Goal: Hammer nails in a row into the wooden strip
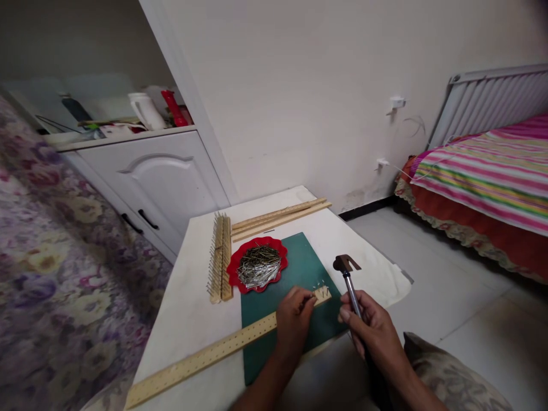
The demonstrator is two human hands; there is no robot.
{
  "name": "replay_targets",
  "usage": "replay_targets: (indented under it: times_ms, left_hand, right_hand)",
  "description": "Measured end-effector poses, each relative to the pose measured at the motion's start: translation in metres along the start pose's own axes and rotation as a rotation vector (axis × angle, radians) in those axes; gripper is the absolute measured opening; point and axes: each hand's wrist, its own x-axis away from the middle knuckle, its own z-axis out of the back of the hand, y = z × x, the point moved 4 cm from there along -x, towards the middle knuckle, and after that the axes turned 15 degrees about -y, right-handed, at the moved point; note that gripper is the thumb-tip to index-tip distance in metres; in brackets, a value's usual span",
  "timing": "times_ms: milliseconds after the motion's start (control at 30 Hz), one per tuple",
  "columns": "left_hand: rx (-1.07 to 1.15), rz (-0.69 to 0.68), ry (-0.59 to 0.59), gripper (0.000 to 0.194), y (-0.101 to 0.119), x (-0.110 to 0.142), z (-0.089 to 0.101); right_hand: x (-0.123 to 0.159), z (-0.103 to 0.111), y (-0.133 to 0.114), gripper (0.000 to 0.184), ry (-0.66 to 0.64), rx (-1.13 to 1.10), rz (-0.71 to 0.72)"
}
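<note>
My right hand (370, 325) is wrapped round a claw hammer (351, 294), its head raised above the table's right side. My left hand (295, 314) is closed in a pinch over a long wooden strip (222, 347) with rows of small holes. Between its fingertips is what looks like a nail, mostly hidden by the fingers. Just right of those fingertips, several nails (322, 289) stand up from the strip's far end. That end lies on a green mat (299, 257). A red scalloped dish (233, 273) full of dark and silvery nails sits on the mat's back left corner.
Nail-studded wooden strips (220, 257) lie left of the dish. More wooden strips (278, 220) lie along the back of the white table (192, 285). A cabinet (158, 182) and a flowered curtain (77, 274) are at left, a bed (488, 160) at right.
</note>
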Motion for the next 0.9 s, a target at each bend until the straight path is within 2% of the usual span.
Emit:
replay_targets:
  times_ms: [333, 500, 667, 900]
  left_hand:
    - [-0.132, 0.024, -0.04, 0.016, 0.004, -0.001, -0.004]
    - [-0.185, 0.043, -0.034, 0.016, 0.002, -0.003, -0.007]
    - [-0.211, 0.046, -0.024, 0.015, 0.0, -0.005, -0.009]
    - [-0.215, 0.078, -0.039, 0.015, 0.0, -0.006, -0.009]
  right_hand:
    - [0.0, 0.0, -0.002, 0.024, -0.03, 0.029, -0.011]
    - [0.007, 0.0, -0.006, 0.023, -0.144, 0.014, -0.039]
    - [0.014, -0.003, -0.001, 0.029, -0.29, 0.005, -0.121]
    - [0.018, -0.013, 0.005, 0.026, -0.361, 0.066, -0.187]
